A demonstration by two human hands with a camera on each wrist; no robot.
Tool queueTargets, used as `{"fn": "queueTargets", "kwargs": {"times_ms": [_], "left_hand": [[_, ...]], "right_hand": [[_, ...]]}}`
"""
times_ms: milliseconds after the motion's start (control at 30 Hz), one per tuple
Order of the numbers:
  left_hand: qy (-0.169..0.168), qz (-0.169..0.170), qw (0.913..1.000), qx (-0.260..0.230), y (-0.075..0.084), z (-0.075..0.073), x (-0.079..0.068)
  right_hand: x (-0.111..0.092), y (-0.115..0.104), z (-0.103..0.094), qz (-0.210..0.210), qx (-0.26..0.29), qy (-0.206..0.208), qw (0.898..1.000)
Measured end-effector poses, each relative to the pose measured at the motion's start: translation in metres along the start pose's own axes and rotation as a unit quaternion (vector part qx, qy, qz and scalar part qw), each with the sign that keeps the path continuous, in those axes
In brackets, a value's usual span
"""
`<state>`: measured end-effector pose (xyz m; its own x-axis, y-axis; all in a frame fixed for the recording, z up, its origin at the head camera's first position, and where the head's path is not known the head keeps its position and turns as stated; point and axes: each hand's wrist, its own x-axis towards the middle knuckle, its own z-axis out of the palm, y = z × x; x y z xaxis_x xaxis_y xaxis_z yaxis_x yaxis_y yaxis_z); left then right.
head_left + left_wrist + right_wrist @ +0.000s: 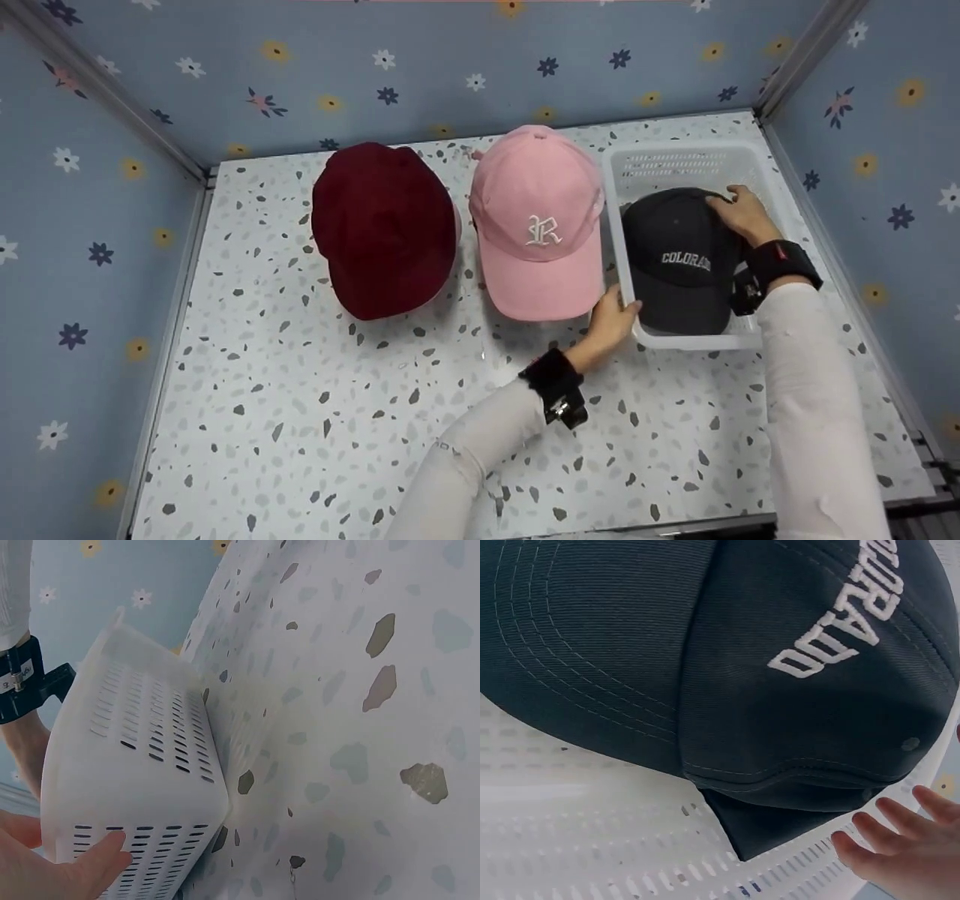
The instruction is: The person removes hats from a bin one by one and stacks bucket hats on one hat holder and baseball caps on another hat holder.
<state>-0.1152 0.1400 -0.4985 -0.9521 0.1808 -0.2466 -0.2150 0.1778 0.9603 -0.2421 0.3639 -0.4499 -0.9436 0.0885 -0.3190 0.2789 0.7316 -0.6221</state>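
A black cap (671,225) with white COLORADO lettering lies in a white plastic basket (694,343), its brim towards the front. My right hand (746,214) is over the basket's right side, by the crown of the cap. In the right wrist view, the fingers (885,836) of that hand are spread and nearly straight at the cap's edge. My left hand (611,324) grips the basket's front left corner. The left wrist view shows its fingers (105,859) against the slotted outer wall and the thumb at the rim.
Left of the basket lies a pink cap (536,195) with a white letter R, close to the basket wall. Farther left is a dark red cap (382,232). All rest on a speckled white table (337,450), with flowered blue panels (450,60) around it.
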Motion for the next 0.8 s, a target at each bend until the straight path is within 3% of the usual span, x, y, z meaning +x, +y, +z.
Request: {"fn": "queueTargets", "kwargs": {"times_ms": [200, 300, 500, 667, 800], "left_hand": [[-0.003, -0.003, 0.9999, -0.017, -0.001, 0.0, 0.001], [-0.002, -0.007, 0.9998, -0.02, -0.003, 0.001, 0.001], [-0.005, -0.003, 0.9995, -0.031, -0.006, 0.003, 0.001], [-0.014, -0.007, 0.9985, -0.053, -0.006, 0.002, -0.001], [-0.011, -0.003, 0.9991, -0.04, -0.006, 0.001, -0.001]], "right_hand": [[-0.001, 0.003, 0.003, 0.036, 0.038, -0.079, 0.995], [-0.001, 0.001, 0.005, 0.041, 0.042, -0.087, 0.994], [-0.006, -0.002, 0.009, -0.001, 0.029, -0.012, 1.0], [-0.011, -0.001, 0.008, -0.038, 0.081, 0.029, 0.996], [-0.016, -0.002, 0.009, -0.068, 0.118, 0.048, 0.989]]}}
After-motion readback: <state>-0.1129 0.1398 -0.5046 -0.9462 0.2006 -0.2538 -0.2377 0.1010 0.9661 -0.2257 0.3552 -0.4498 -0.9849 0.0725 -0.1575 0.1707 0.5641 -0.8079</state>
